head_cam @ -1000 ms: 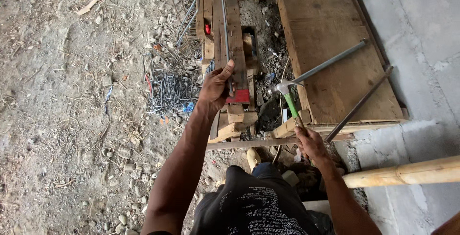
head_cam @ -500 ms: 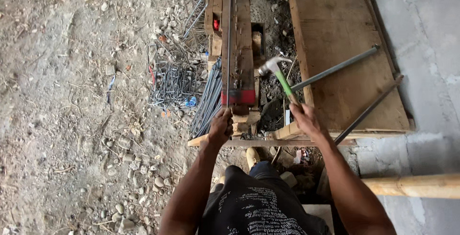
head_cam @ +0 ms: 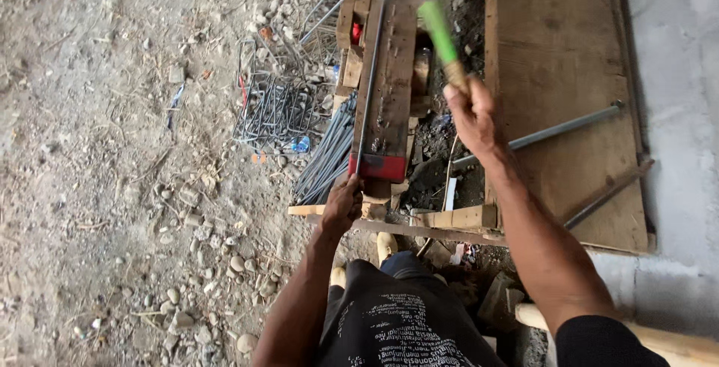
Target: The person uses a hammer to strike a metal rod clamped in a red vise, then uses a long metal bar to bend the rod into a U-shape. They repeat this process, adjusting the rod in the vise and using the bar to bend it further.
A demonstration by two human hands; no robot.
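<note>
Raised above the bench, my right hand (head_cam: pixel 470 116) is clenched round the wooden end of a green-handled hammer (head_cam: pixel 438 30), its steel head blurred at the top of the view, well beyond my knuckles. Down nearer my body, my left hand (head_cam: pixel 343 206) is curled over the near end of a long steel rod (head_cam: pixel 371 86); whether those fingers pinch it or only steady it I cannot tell. That rod lies along a narrow wooden jig (head_cam: pixel 389 82) running straight away from my left hand, with a red block (head_cam: pixel 378 166) just past the fingertips. Left of that hand lie a bundle of dark rods (head_cam: pixel 326 157) and a heap of bent wire stirrups (head_cam: pixel 273 108) on the gravel; right of the hammer hand, 2 steel bars (head_cam: pixel 558 131) rest on a plywood sheet (head_cam: pixel 558 52). I judge this the top of a swing at the rod. A clean blow would need the rod held flat and my left fingers kept clear of the strike.
</note>
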